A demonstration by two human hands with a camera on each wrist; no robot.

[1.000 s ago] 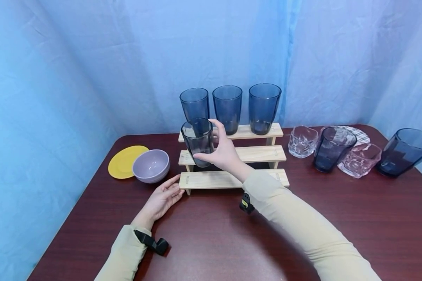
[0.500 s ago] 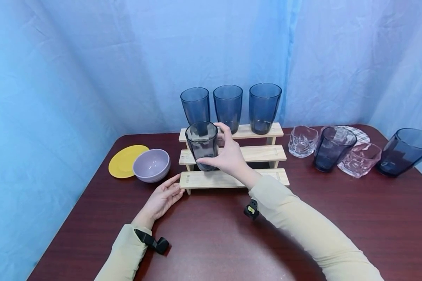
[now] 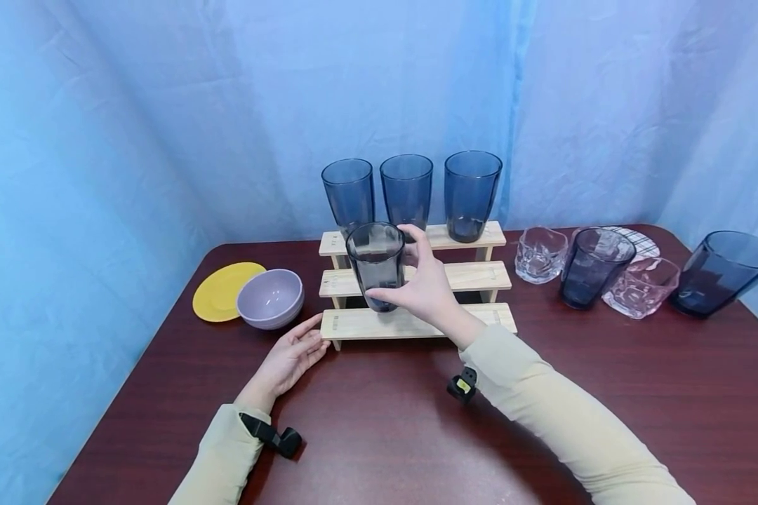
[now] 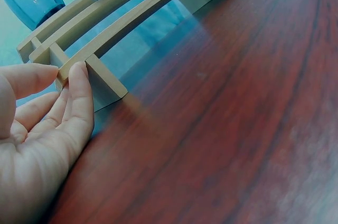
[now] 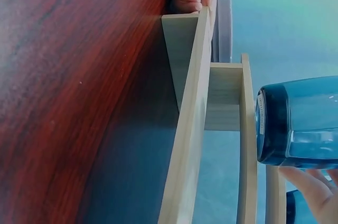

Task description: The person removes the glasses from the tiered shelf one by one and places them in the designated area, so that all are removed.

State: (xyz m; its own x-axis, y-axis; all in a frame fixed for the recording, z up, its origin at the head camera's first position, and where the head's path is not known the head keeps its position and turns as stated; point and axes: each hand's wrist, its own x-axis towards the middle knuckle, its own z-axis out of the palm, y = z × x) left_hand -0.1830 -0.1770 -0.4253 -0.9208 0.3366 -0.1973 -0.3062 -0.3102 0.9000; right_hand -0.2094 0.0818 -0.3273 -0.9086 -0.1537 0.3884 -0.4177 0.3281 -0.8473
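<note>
My right hand grips a smoky dark drinking glass round its right side, rim up, in front of the middle tier of a three-tier wooden display stand. In the right wrist view the base of the glass is right by the edge of a shelf. At the stand's front left corner, my left hand pinches the end of the lowest shelf between thumb and finger, as the left wrist view shows with the hand. Blue glasses, a left one, a middle one and a right one, stand on the top tier.
Left of the stand are a lilac bowl and a yellow plate. To the right stand a clear tumbler, a dark glass, a pinkish tumbler, a large blue glass and a checked plate.
My right hand has carried the glass rightward and slightly down, from the left end of the stand toward its middle. The left hand keeps its place at the corner.
</note>
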